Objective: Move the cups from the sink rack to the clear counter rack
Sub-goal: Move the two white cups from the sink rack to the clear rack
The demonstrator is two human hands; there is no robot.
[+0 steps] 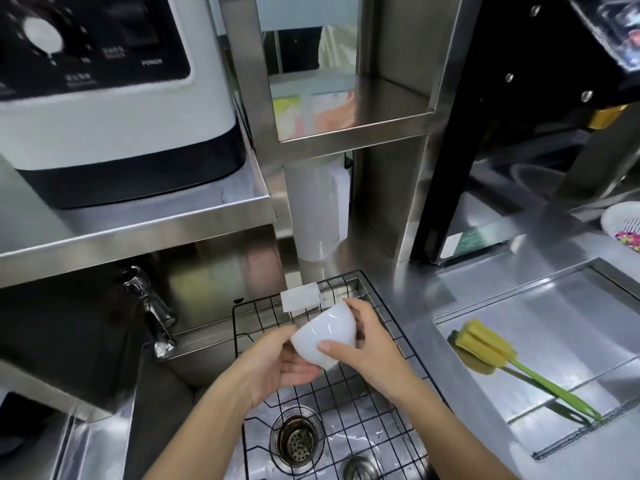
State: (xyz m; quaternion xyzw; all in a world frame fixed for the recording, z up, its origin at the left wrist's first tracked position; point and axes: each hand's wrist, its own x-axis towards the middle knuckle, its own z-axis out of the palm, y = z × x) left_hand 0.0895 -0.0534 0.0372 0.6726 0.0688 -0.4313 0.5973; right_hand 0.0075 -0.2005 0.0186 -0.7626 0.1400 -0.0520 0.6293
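A small white cup (323,332) is held tilted above the black wire sink rack (349,403), its base pointing up and right. My right hand (363,348) grips it, with the thumb on its side and the fingers round the base. My left hand (277,362) cups it from below and the left, touching its rim. The wire rack spans the steel sink (304,441). No other cup shows on it. The clear counter rack is partly in view at the top right corner (620,32), blurred.
A white sponge (300,300) lies at the rack's far edge. A tap (152,313) stands to the left. A yellow brush with a green handle (502,362) lies in a steel tray on the right. A white jug (317,209) stands behind, under steel shelves, and a white machine (114,98) at top left.
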